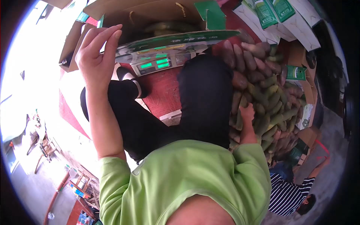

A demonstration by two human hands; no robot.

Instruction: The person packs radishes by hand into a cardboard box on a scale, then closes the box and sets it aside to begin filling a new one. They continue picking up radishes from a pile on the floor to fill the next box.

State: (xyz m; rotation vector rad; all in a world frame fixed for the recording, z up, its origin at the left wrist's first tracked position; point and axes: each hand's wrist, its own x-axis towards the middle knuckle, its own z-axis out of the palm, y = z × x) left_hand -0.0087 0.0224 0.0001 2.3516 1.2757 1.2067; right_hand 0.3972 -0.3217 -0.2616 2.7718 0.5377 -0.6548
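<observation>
My left hand (98, 52) is raised beside the near left corner of an open cardboard box (150, 11). Its thumb and forefinger come together in a pinch; what lies between them, if anything, I cannot make out. Inside the box some long green vegetables (170, 26) show above the green printed front flap (180, 39). My right hand (246, 112) is down in a heap of long green and reddish-brown vegetables (275, 99), its fingers curled round a green one, partly hidden. A scale (153, 65) with lit green digits stands under the box's front.
White and green packages (279, 18) lie at the back right. More cardboard (311, 80) borders the heap. Another person in a striped shirt (287, 193) is at the lower right. A red surface (163, 92) shows between my legs, and wooden furniture (84, 183) stands at the lower left.
</observation>
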